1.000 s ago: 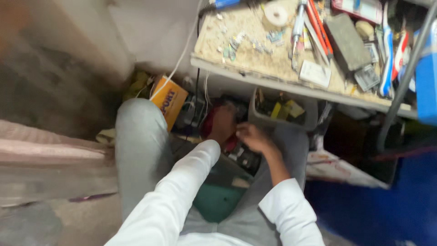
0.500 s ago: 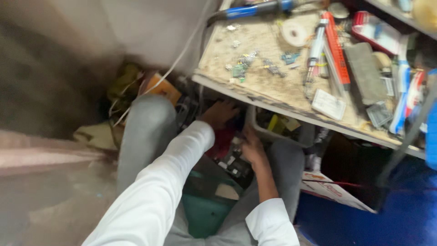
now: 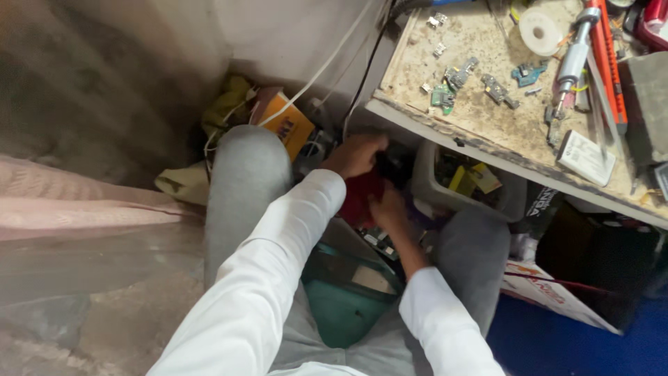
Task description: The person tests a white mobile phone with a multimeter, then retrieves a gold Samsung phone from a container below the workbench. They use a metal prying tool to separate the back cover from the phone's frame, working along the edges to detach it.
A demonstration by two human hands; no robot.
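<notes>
Under the dusty worktop (image 3: 487, 139), between my grey knees, my left hand (image 3: 356, 154) and right hand (image 3: 388, 207) both press on a soft red bundle (image 3: 360, 195). I cannot tell how tight my fingers are. Just right sits a grey plastic bin (image 3: 428, 182) with yellow scraps (image 3: 466, 177) inside.

Pale wall (image 3: 278, 35), grimy worktop (image 3: 480, 118), blue floor (image 3: 577, 348)
</notes>
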